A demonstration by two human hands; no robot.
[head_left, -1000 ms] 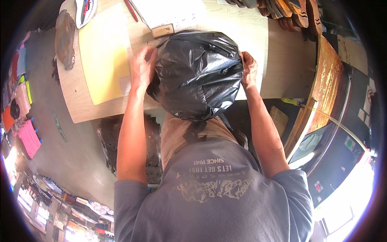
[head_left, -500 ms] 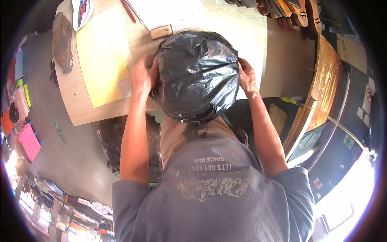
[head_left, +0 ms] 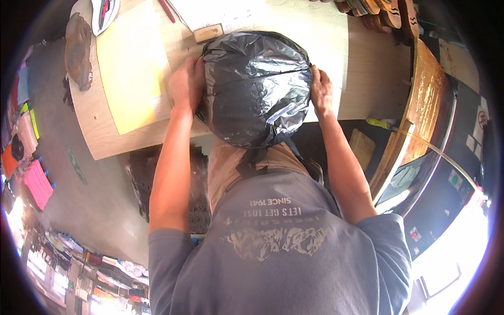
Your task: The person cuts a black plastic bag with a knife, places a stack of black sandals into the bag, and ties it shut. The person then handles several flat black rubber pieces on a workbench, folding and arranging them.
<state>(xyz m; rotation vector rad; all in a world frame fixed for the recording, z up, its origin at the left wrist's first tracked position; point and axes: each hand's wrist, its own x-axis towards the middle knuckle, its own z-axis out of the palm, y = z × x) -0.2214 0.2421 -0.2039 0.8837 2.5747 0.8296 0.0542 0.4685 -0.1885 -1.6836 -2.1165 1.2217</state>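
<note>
A round bundle in shiny black plastic (head_left: 257,86) sits between my hands at the table's near edge. Creases run across its top, and what lies inside is hidden. My left hand (head_left: 187,86) grips its left side, fingers curled at the plastic's edge. On the opposite side my right hand (head_left: 321,89) holds the rim, with its fingertips partly hidden behind the bundle. Below the bundle a dark strap-like strip (head_left: 253,164) hangs over my lap.
On the light wooden table (head_left: 375,84) lie a yellow sheet (head_left: 128,73), a small wooden block (head_left: 208,33) and a red pen (head_left: 167,11). A brown lumpy piece (head_left: 79,52) rests at the left edge. Wooden shapes (head_left: 388,14) crowd the far right; a worn board (head_left: 425,100) stands nearer.
The black bundle has shifted slightly away from me, its near edge rising and its creases changing. More of the dark strip shows beneath it. Both hands keep their hold.
</note>
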